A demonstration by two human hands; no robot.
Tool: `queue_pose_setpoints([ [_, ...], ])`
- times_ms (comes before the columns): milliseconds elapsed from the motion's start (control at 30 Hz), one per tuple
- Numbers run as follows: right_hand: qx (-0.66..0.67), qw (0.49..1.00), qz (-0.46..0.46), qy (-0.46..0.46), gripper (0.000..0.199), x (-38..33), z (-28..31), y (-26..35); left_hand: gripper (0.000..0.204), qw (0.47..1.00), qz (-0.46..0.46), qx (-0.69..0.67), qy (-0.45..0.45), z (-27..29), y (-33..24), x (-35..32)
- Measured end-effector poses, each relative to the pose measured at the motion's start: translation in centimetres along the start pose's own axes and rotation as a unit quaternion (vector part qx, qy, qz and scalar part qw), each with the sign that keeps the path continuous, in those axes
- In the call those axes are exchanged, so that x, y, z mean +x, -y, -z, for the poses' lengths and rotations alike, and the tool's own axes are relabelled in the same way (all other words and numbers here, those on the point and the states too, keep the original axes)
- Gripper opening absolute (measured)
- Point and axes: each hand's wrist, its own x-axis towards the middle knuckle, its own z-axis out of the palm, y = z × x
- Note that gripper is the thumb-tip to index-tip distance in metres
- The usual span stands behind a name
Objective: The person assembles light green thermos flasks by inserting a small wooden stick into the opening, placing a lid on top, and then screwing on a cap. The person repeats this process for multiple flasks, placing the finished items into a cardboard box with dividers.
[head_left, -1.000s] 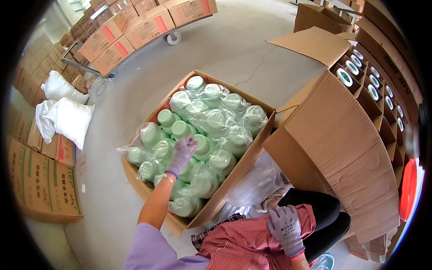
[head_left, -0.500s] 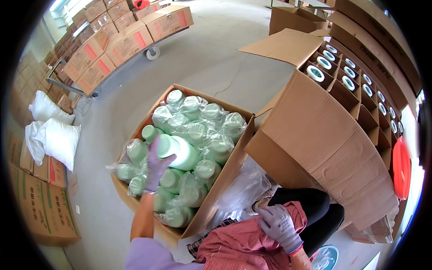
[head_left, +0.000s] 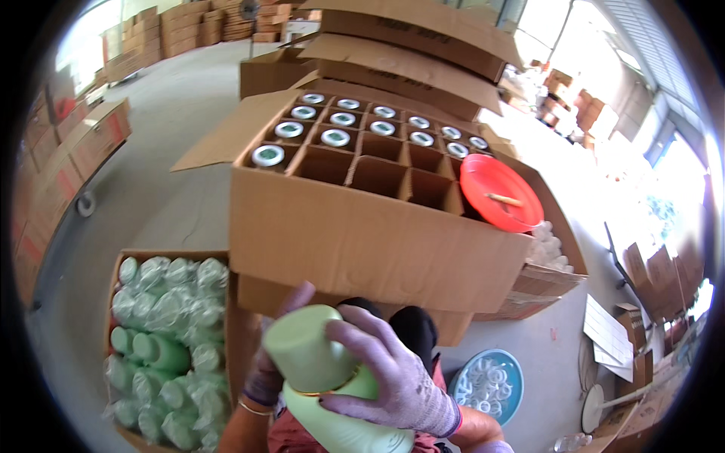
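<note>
A pale green flask (head_left: 343, 423) with a cup-shaped lid (head_left: 300, 343) is tilted in front of my lap. A thin gold-coloured ring shows where lid and body meet. My gloved right hand (head_left: 396, 381) is closed round the flask from the right, fingers on the lid and thumb lower, on the body. My gloved left hand (head_left: 264, 370) grips the lid's left side; most of its fingers are hidden behind the lid. At the left stands a carton (head_left: 172, 254) of green flasks, many in clear plastic bags, with a few bare ones (head_left: 162, 351) in the middle.
Ahead stands a large divided carton (head_left: 362, 234), some compartments holding white-rimmed flasks. A red plastic lid-like dish (head_left: 502, 189) rests on its right corner. On the floor at right is a blue basin (head_left: 516, 385) of clear rings. A loaded trolley (head_left: 83, 204) stands far left.
My view has swung right. My left hand has brought a flask from the carton to my lap. My right hand has left my knee and now grips the flask too.
</note>
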Motion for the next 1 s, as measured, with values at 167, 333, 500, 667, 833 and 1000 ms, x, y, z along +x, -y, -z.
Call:
queue_pose_setpoints([
  [167,0.004,0.977,-0.211,-0.042,0.091,-7.9,2.0,-2.8,0.070,0.985,0.143,0.065,0.073,-3.7,8.6,2.5],
  [333,0.317,0.908,-0.218,-0.167,0.083,-11.1,4.0,-8.9,0.068,0.945,0.304,-0.116,0.010,-7.8,6.6,2.9],
  [500,-0.008,0.909,-0.072,-0.409,0.074,-5.3,14.9,-13.2,0.073,0.908,0.206,0.234,0.279,-3.6,5.9,2.6],
  [667,-0.349,0.857,-0.133,-0.355,0.055,1.5,27.7,-22.9,0.079,0.836,0.216,0.443,0.240,-6.5,5.1,3.4],
  [833,-0.469,0.833,-0.218,-0.198,0.041,3.6,31.5,-29.8,0.061,0.856,0.295,0.404,0.127,-8.5,3.7,3.0],
  [1000,-0.615,0.771,-0.161,0.036,0.029,7.3,28.5,-26.5,0.056,0.904,0.281,0.308,0.094,-8.4,-0.9,2.3],
])
